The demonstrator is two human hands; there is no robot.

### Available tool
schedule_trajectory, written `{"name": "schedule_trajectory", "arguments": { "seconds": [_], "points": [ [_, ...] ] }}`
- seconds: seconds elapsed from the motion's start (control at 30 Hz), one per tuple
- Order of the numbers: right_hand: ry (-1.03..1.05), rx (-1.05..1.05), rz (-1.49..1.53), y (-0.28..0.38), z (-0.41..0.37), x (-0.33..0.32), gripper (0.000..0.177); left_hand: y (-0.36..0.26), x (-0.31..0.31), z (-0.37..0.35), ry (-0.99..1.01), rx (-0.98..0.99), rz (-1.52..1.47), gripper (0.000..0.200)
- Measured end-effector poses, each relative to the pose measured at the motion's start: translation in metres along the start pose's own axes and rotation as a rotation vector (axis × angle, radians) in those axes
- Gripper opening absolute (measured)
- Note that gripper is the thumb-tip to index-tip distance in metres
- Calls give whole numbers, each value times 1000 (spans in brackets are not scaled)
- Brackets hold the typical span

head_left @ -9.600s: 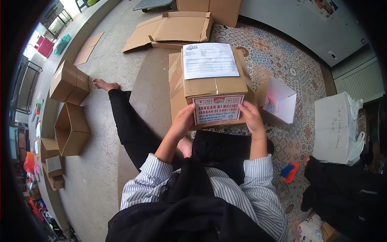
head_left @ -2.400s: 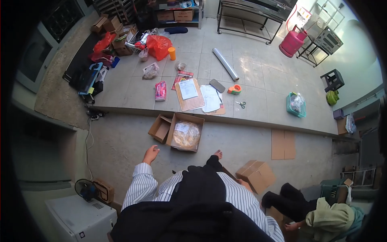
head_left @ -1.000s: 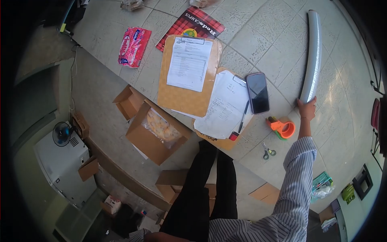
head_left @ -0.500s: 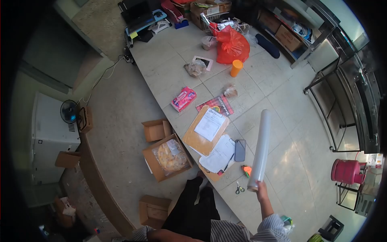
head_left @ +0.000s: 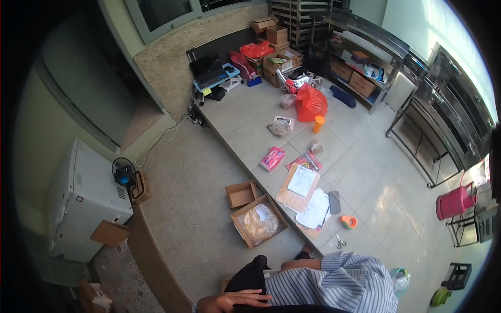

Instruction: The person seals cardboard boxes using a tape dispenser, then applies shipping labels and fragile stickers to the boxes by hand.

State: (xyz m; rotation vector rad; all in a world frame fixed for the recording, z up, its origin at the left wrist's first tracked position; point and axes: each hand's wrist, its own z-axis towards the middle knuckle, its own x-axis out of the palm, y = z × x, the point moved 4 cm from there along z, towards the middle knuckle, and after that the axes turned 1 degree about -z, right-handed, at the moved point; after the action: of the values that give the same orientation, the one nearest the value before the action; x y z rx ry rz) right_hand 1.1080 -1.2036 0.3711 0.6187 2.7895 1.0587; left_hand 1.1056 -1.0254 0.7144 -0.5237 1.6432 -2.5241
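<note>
On raised tiled floor (head_left: pixel 365 177): clipboard with paper (head_left: pixel 297 187), phone (head_left: pixel 334 202), orange tape dispenser (head_left: pixel 347 222), scissors (head_left: pixel 340 242), pink packet (head_left: pixel 272 158), orange cup (head_left: pixel 319 124), red bag (head_left: pixel 310 103). On lower concrete floor (head_left: pixel 198 208): two open cardboard boxes (head_left: pixel 259 224), just beside the step.

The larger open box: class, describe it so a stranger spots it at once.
Find the raised tiled platform, then the grey floor along its edge, where two open boxes sit together. The larger open box is nearer the camera and, unlike its empty neighbour, holds a clear bag of food.
</note>
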Motion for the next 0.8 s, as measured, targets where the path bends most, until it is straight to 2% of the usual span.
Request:
{"name": "schedule_trajectory", "arguments": {
  "seconds": [0.07,0.1,0.17,0.2,0.27,0.3,0.33,0.4,0.47,0.57,0.67,0.73,0.77,0.8],
  "points": [
    [4,-45,-119,22,46,22,34,-20,-3,-32,-178,81,-31,46],
    [-12,-71,-156,35,66,35,33,-23,2,-44,-67,16,-116,46],
    [-69,-117,-228,64,100,57,30,-34,-7,-62,-165,-62,-9,45],
    [-91,-127,-272,77,115,63,29,-37,-9,-59,-64,-120,-84,45],
    [-152,-74,-434,99,143,70,26,-49,-17,-50,41,-108,35,46],
    [-174,-13,-552,105,155,69,25,-48,-23,-48,74,-264,13,45],
    [-177,67,-685,107,171,68,24,-48,-29,-38,106,-282,3,45],
    [-97,308,-1018,96,213,62,22,-51,-27,-21,506,-165,-27,45],
    [248,705,-1402,38,337,41,20,-45,-32,-25,527,-173,-56,46],
    [-24,498,-1324,93,210,44,21,-45,-37,-13,679,-98,-64,43],
    [-167,427,-1281,117,166,45,21,-54,-39,-9,739,-101,-50,41],
    [-212,500,-1298,128,146,42,21,-59,-35,-4,779,-120,-61,36],
    [-49,837,-1301,123,160,37,21,-60,-38,-3,632,-136,-186,32],
    [-249,687,-1219,118,143,32,22,-60,-42,-2,485,-147,-309,30]
  ]
}}
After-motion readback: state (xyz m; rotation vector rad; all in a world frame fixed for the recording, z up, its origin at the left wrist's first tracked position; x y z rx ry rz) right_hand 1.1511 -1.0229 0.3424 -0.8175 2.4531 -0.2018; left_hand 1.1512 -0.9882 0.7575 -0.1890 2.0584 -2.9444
